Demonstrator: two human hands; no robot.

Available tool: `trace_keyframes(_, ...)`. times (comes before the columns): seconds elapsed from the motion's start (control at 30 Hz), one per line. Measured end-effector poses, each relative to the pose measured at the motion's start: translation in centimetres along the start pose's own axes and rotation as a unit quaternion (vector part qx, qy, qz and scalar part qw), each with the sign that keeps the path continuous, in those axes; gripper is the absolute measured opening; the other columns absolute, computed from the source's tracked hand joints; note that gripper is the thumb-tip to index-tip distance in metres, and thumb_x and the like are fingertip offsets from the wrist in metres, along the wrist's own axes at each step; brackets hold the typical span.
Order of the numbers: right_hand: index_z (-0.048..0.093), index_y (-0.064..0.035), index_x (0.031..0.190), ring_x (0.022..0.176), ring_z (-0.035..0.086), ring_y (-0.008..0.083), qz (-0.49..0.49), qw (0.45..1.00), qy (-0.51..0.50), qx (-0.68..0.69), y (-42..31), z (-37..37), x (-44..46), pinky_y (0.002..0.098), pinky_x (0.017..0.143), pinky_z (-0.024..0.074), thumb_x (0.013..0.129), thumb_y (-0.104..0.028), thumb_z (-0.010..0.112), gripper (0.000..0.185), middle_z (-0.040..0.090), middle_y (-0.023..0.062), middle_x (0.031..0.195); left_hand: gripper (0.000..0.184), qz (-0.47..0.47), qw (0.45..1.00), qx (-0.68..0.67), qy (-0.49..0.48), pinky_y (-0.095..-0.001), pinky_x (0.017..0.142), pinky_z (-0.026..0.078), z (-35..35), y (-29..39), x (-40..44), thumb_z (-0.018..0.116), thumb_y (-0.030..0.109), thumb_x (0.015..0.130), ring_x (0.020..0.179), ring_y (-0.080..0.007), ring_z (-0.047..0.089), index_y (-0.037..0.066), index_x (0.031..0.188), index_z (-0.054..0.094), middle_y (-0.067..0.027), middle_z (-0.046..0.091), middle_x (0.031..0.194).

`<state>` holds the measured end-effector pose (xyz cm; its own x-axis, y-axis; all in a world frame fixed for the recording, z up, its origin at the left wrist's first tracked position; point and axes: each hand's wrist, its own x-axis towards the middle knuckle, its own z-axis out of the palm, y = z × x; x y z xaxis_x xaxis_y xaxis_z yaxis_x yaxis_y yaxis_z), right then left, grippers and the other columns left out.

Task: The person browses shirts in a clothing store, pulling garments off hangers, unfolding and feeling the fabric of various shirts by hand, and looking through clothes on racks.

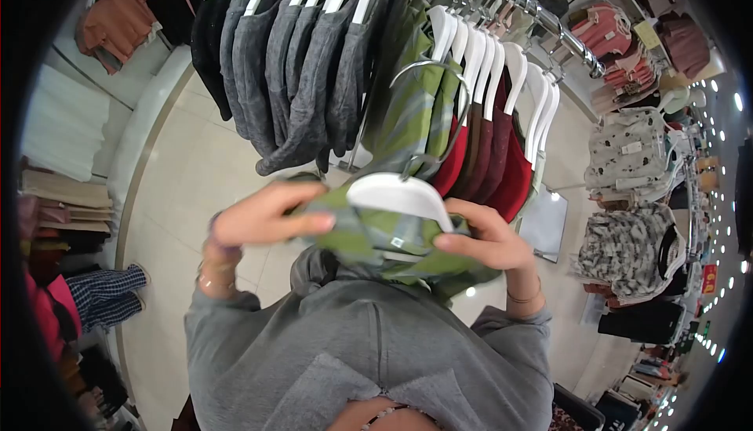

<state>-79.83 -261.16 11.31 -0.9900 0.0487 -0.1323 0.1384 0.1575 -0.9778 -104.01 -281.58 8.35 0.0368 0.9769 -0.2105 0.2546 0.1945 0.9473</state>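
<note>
A green and grey patterned garment is spread between my hands in front of my chest. Inside its neck sits a white hanger, its metal hook pointing up toward the rail. My left hand grips the garment's left shoulder, thumb on top. On the other side my right hand pinches the cloth at the right shoulder, close to the hanger's end. Just beyond, similar green garments hang on the rack.
Grey tops on white hangers hang at the upper left. Red and brown garments hang right of the green ones, under a metal rail. Folded clothes lie at the far left; patterned tops hang at the right.
</note>
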Motion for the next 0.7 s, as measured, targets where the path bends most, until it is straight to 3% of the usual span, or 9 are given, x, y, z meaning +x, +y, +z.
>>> trace_keyframes(0.03, 0.055, 0.0006, 0.107, 0.088, 0.052, 0.0088, 0.025, 0.999, 0.017, -0.014, 0.3, 0.4, 0.6, 0.0243, 0.078, 0.0410, 0.087, -0.012, 0.058, 0.024, 0.059, 0.0063, 0.092, 0.026, -0.064, 0.997, -0.011, -0.048, -0.0277, 0.062, 0.044, -0.3, 1.4, -2.3, 0.056, 0.024, 0.089, 0.066, -0.0138, 0.055, 0.001, 0.102, 0.056, -0.0093, 0.058, 0.072)
trace_keyframes(0.1, 0.055, -0.0003, 0.104, 0.087, 0.054, 0.0129, -0.024, 0.999, 0.002, -0.024, 0.3, 1.1, 2.3, 0.0261, 0.077, 0.0414, 0.086, -0.012, 0.059, 0.022, 0.058, 0.0073, 0.090, 0.032, 0.023, 0.997, 0.077, 0.018, -0.0288, 0.064, 0.046, -0.2, 3.2, -6.3, 0.057, 0.019, 0.088, 0.071, -0.0162, 0.057, 0.000, 0.114, 0.050, -0.0106, 0.060, 0.082)
trace_keyframes(0.2, 0.055, 0.0002, 0.098, 0.082, 0.052, 0.0243, -0.261, 0.954, 0.050, -0.138, 1.8, 2.4, 6.2, 0.0322, 0.072, 0.0405, 0.083, -0.010, 0.060, 0.019, 0.054, 0.0103, 0.087, 0.043, -0.013, 0.997, 0.072, 0.010, -0.0298, 0.079, 0.044, 0.0, 6.2, -9.6, 0.055, 0.010, 0.088, 0.091, -0.0179, 0.056, -0.005, 0.125, 0.039, -0.0133, 0.057, 0.105)
trace_keyframes(0.33, 0.054, 0.0029, 0.100, 0.077, 0.052, 0.0259, -0.284, 0.943, 0.163, -0.069, 2.3, 5.4, 10.9, 0.0321, 0.072, 0.0415, 0.086, -0.008, 0.055, 0.018, 0.054, 0.0133, 0.085, 0.056, -0.029, 0.987, -0.145, 0.058, -0.0277, 0.100, 0.026, 2.1, 7.8, -10.9, 0.050, 0.002, 0.087, 0.120, -0.0190, 0.036, -0.011, 0.134, 0.021, -0.0175, 0.039, 0.130)
trace_keyframes(0.43, 0.054, 0.0005, 0.095, 0.081, 0.052, 0.0302, -0.306, 0.932, 0.189, -0.051, 1.3, 7.2, 12.5, 0.0341, 0.073, 0.0395, 0.087, -0.012, 0.054, 0.015, 0.053, 0.0144, 0.082, 0.058, -0.039, 0.987, -0.099, 0.125, -0.0276, 0.097, 0.030, 3.5, 9.4, -12.8, 0.051, 0.001, 0.085, 0.118, -0.0192, 0.040, -0.010, 0.134, 0.022, -0.0179, 0.043, 0.127)
trace_keyframes(0.5, 0.054, -0.0012, 0.096, 0.087, 0.053, 0.0303, -0.413, 0.894, 0.153, -0.087, 1.1, 6.9, 14.0, 0.0365, 0.078, 0.0387, 0.088, -0.017, 0.053, 0.018, 0.055, 0.0127, 0.086, 0.055, -0.064, 0.988, 0.006, 0.142, -0.0280, 0.094, 0.034, 4.0, 10.8, -14.1, 0.051, 0.000, 0.084, 0.114, -0.0219, 0.047, -0.010, 0.133, 0.027, -0.0214, 0.048, 0.122)
trace_keyframes(0.57, 0.056, -0.0022, 0.098, 0.093, 0.053, 0.0289, -0.455, 0.846, 0.184, -0.207, 1.0, 4.6, 15.1, 0.0408, 0.090, 0.0353, 0.088, -0.024, 0.052, 0.024, 0.058, 0.0106, 0.088, 0.053, -0.076, 0.978, 0.086, 0.172, -0.0281, 0.092, 0.036, 4.7, 11.5, -14.2, 0.051, 0.001, 0.084, 0.112, -0.0238, 0.050, -0.009, 0.132, 0.030, -0.0226, 0.050, 0.121)
trace_keyframes(0.63, 0.059, -0.0045, 0.098, 0.096, 0.054, 0.0267, -0.363, 0.880, 0.198, -0.234, 3.7, 1.8, 16.3, 0.0479, 0.102, 0.0243, 0.085, -0.033, 0.055, 0.032, 0.060, 0.0105, 0.087, 0.051, -0.071, 0.977, 0.098, 0.177, -0.0283, 0.092, 0.036, 4.8, 10.8, -12.6, 0.050, 0.002, 0.086, 0.112, -0.0248, 0.050, -0.008, 0.132, 0.031, -0.0225, 0.050, 0.121)
trace_keyframes(0.7, 0.059, -0.0046, 0.099, 0.095, 0.053, 0.0281, -0.290, 0.841, 0.208, -0.406, 3.6, -0.1, 14.6, 0.0495, 0.101, 0.0247, 0.085, -0.034, 0.055, 0.032, 0.059, 0.0113, 0.092, 0.050, -0.052, 0.979, 0.099, 0.173, -0.0286, 0.092, 0.037, 4.4, 9.4, -10.7, 0.048, 0.002, 0.087, 0.111, -0.0252, 0.051, -0.007, 0.132, 0.031, -0.0220, 0.050, 0.122)
